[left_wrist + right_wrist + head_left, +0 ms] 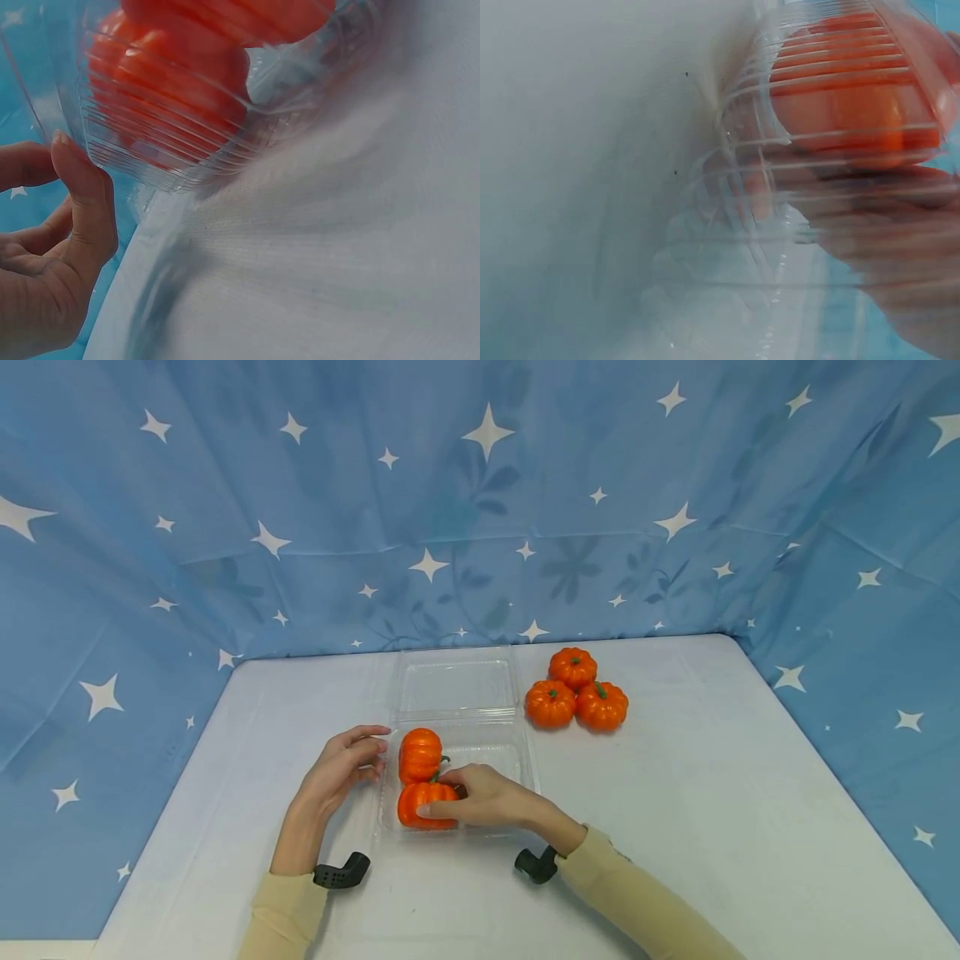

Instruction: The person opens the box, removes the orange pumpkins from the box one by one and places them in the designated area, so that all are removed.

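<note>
A clear plastic clamshell container (491,831) lies with its lid (457,685) folded back. Two small orange toy pumpkins sit in its left half: the rear one (420,755) lies on its side, stem to the right, and the front one (414,806) is under my right hand (480,797). That hand grips the front pumpkin, thumb on the near side and fingers behind. My left hand (345,764) is at the container's left edge, fingers loosely bent. In the left wrist view its fingertips are at the clear rim (94,154); whether they pinch it is unclear.
Three more orange pumpkins (573,693) stand in a cluster right of the lid. A white cloth (712,793) covers the table. Blue curtains with white stars (487,527) hang behind and at the sides. Each wrist wears a black camera mount (342,871).
</note>
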The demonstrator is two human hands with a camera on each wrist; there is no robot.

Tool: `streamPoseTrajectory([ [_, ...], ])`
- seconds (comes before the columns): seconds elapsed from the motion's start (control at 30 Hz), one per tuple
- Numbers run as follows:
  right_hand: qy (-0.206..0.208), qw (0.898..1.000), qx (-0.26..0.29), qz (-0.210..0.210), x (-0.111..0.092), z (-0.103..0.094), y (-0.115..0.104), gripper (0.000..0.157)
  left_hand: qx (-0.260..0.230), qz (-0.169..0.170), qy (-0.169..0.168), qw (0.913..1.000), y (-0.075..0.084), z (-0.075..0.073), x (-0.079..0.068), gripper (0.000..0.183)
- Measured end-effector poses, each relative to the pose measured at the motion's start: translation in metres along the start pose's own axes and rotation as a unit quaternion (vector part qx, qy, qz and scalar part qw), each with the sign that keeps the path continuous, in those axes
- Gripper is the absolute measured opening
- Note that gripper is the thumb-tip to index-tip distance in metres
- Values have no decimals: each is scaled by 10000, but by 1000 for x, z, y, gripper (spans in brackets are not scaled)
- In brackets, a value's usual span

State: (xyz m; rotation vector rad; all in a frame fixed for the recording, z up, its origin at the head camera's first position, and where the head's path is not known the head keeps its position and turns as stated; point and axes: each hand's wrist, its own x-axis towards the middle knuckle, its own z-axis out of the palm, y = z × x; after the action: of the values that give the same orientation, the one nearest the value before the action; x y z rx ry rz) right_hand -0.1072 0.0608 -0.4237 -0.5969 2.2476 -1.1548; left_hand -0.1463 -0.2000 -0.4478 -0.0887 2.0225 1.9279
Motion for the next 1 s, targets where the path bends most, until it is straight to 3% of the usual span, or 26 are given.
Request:
streamPoseTrajectory([
  [0.23, 3, 9999, -58, -150, -5, -4, 0, 33, 14, -20, -26, 10000, 1, 0, -1, 42],
  [0.47, 13, 9998, -170, -135, -12, -9, -2, 60, 8, -45, -23, 10000, 2, -1, -1, 42],
  [0.77, 92, 9995, -56, -306, -21, -12, -1, 68, 12, -68, 7, 10000, 0, -1, 0, 44],
  [1.0, 242, 9971, -319, -647, -26, -13, 1, 69, 44, -57, 12, 10000, 1, -1, -1, 43],
])
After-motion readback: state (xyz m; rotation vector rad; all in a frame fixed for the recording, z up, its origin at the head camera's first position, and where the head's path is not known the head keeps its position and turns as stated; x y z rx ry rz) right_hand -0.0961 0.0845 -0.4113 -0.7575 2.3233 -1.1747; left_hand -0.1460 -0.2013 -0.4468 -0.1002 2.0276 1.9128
